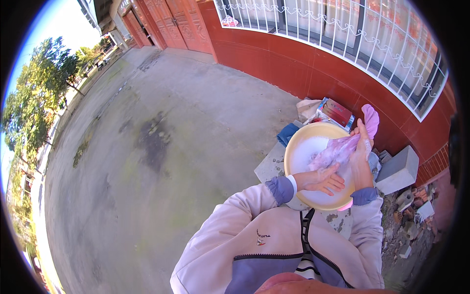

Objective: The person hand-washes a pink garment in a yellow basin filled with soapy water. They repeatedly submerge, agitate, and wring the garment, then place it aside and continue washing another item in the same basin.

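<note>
A wet pink cloth (336, 150) covered in suds stretches across the right part of a cream-yellow plastic basin (290, 161). White foam (306, 147) fills much of the basin around it. My right hand (360, 147) grips the cloth at the basin's right rim, and a bunched end of it sticks up past my fingers. Over the near part of the basin, my left hand (323, 180) is held with its fingers apart and nothing in it. Its thumb is close to the cloth's lower edge; whether they touch I cannot tell. Suds cling to my right hand.
Under the basin is a pale stone slab (270, 165). A dark blue cloth (287, 134) lies left of the basin, a red box (336, 111) behind it. To the right are a grey concrete block (398, 171) and rubble (411, 205). The red wall (293, 66) has a barred window (330, 29).
</note>
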A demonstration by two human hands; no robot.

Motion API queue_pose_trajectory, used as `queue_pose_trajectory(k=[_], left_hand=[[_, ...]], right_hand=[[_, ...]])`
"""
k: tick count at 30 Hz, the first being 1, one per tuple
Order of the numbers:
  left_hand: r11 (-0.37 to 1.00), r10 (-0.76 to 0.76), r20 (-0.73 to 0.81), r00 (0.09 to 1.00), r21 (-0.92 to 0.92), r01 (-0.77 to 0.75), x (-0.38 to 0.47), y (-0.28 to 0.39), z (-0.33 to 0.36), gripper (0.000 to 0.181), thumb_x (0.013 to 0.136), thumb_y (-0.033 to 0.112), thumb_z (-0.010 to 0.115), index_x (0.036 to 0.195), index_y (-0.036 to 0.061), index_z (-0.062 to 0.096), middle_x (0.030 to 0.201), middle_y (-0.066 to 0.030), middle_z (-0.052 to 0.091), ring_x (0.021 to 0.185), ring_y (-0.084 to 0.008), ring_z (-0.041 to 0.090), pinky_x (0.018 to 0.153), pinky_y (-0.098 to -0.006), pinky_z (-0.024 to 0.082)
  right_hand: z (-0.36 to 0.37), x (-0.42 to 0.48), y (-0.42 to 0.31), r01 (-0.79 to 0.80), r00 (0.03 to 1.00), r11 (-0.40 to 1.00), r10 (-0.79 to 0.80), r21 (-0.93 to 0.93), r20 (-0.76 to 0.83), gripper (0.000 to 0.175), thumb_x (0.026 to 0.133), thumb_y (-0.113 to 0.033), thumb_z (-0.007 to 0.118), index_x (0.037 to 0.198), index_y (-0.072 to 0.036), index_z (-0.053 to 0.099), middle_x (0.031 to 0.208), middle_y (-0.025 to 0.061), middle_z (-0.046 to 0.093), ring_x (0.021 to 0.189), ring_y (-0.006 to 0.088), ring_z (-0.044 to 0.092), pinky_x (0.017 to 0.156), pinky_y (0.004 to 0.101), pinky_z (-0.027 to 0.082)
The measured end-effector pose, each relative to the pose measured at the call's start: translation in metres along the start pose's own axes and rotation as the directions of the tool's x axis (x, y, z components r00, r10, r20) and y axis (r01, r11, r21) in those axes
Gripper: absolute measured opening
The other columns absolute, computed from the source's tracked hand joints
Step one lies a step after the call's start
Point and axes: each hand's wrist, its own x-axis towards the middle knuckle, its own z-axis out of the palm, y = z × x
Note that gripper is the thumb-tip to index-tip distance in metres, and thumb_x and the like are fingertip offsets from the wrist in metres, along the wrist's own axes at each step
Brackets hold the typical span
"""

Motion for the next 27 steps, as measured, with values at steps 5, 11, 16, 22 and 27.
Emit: queue_pose_trajectory(k=[5, 11, 16, 22, 27], left_hand=[[0.951, 0.206, 0.009, 0.978, -0.236, -0.198, 0.031, -0.006, 0.024, 0.103, 0.088, 0.080, 0.030, 0.152, -0.0005, 0.021, 0.154, -0.0193, 0.031, 0.143, -0.0273, 0.030, 0.114, -0.0479, 0.031], [0.639, 0.569, -0.206, 0.796, -0.500, -0.585, 0.084, -0.005, -0.007, 0.084, 0.094, 0.064, 0.045, 0.146, 0.0001, 0.032, 0.146, -0.0205, 0.042, 0.135, -0.0316, 0.042, 0.109, -0.0521, 0.037], [0.844, 0.054, -0.756, 0.653, -0.315, -0.435, 0.050, -0.008, -0.056, 0.048, 0.102, 0.037, 0.047, 0.141, 0.0081, 0.043, 0.131, -0.0121, 0.058, 0.116, -0.0247, 0.060, 0.102, -0.0387, 0.047], [0.790, 0.326, -0.609, 0.723, -0.244, -0.562, 0.002, -0.006, -0.068, 0.047, 0.101, 0.037, 0.052, 0.139, 0.0117, 0.046, 0.134, -0.0089, 0.056, 0.120, -0.0218, 0.057, 0.101, -0.0364, 0.047], [0.582, 0.431, -0.535, 0.727, -0.451, -0.677, 0.018, -0.044, -0.014, 0.078, 0.093, 0.063, 0.047, 0.147, 0.0081, 0.033, 0.147, -0.0089, 0.042, 0.135, -0.0220, 0.041, 0.111, -0.0391, 0.036]], right_hand=[[0.028, -0.020, -0.050, 0.054, 0.993, 0.971, -0.077, 0.232, 0.090, 0.020, 0.084, -0.018, 0.078, 0.076, -0.013, 0.060, 0.065, -0.0021, 0.052, 0.063, 0.0104, 0.051, 0.061, 0.0263, 0.044], [0.002, -0.032, -0.030, 0.015, 0.999, 0.983, -0.022, 0.184, 0.037, 0.025, 0.084, -0.023, 0.076, 0.071, -0.013, 0.058, 0.070, -0.0008, 0.054, 0.073, 0.0128, 0.054, 0.073, 0.0299, 0.047], [-0.045, -0.043, 0.056, -0.110, 0.993, 0.994, 0.110, -0.019, 0.039, 0.024, 0.084, -0.024, 0.076, 0.072, -0.012, 0.059, 0.079, 0.0022, 0.060, 0.081, 0.0151, 0.058, 0.080, 0.0322, 0.047], [-0.051, -0.018, 0.083, -0.294, 0.953, 0.952, 0.286, 0.082, 0.101, 0.022, 0.085, -0.024, 0.075, 0.077, -0.011, 0.061, 0.075, 0.0027, 0.059, 0.078, 0.0155, 0.058, 0.077, 0.0298, 0.048], [-0.010, 0.011, 0.059, -0.333, 0.936, 0.900, 0.279, 0.283, 0.213, 0.025, 0.089, -0.026, 0.072, 0.076, -0.012, 0.056, 0.076, 0.0039, 0.058, 0.076, 0.0161, 0.057, 0.075, 0.0313, 0.050]])
